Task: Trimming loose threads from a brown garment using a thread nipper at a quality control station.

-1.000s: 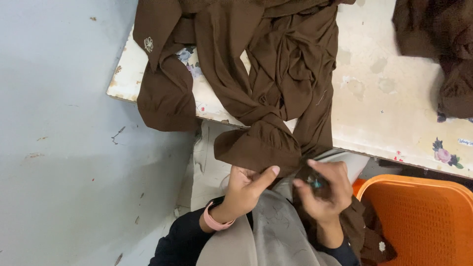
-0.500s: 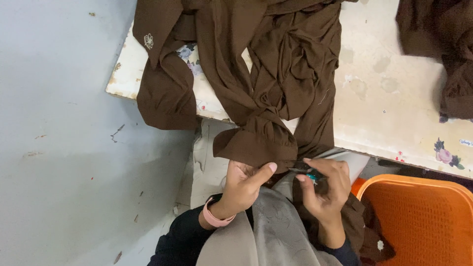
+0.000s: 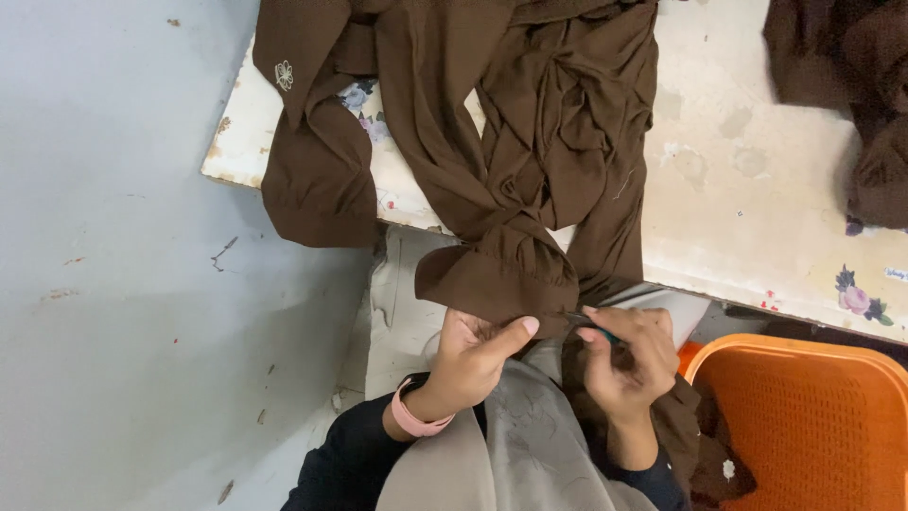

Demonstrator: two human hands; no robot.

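A wide grey floor lies open at left. The worn pale table ends at a chipped near edge, over which soft brown garment drapes. An orange mesh basket sits right. Left hand pinches the gathered cuff; right hand grips small snips.

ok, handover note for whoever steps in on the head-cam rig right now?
Left hand: pinching the hem of the brown garment, thumb out along the edge.
Right hand: shut on a small dark tool, tip at the same hem; its kind is too small to tell.
Garment hangs off the table into the lap; second brown pile far right; orange basket by the right knee.
Done or left: cannot tell from this view.
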